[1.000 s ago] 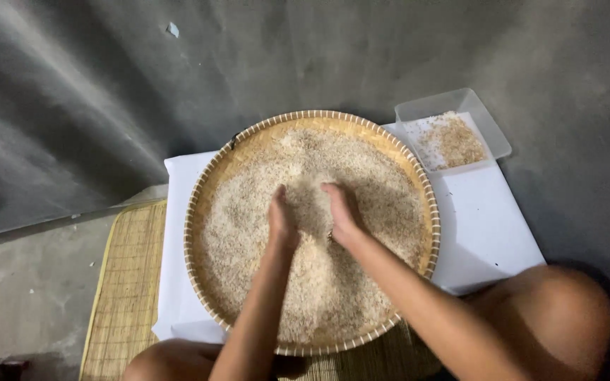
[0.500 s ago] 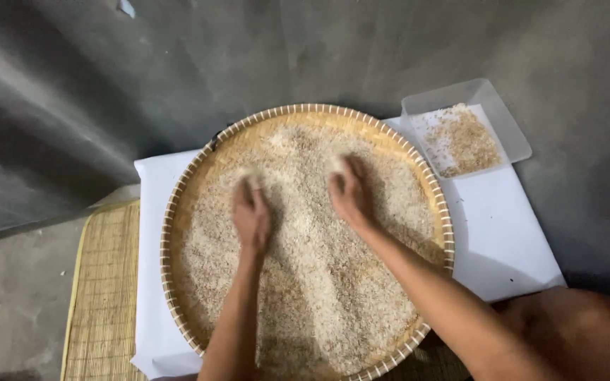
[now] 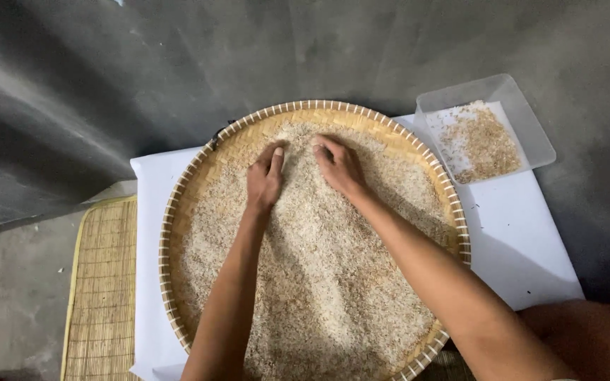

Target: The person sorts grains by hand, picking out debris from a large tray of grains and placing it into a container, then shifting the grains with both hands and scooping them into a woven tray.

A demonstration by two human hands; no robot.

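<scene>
A dark grey floor [image 3: 404, 49] fills the frame. On it lies a white sheet [image 3: 524, 240], spread under everything else and showing at 9 and 3 o'clock of the tray.

The round woven tray [image 3: 181, 212] sits at the centre of the view, its pale basketwork rim ringing a wide, shallow bed of rice grains [image 3: 333, 296] that covers nearly the whole bottom, thinner toward the 10 o'clock edge, where bare weave shows.

A flat bamboo mat [image 3: 100, 282] lies at 8 o'clock of the tray, partly under the sheet.

At 2 o'clock of the tray, just beside its rim, stands a clear rectangular plastic container [image 3: 538, 137] holding a thin scatter of brownish husks and grains [image 3: 481, 141].

Both forearms reach in from 6 o'clock. The left hand [image 3: 265, 180] lies palm down on the rice near the tray's 12 o'clock edge, fingers pressed together and flat. The right hand [image 3: 339, 166] rests just beside it, fingers together and slightly curled into the grains, the fingertips of the two hands nearly meeting.
</scene>
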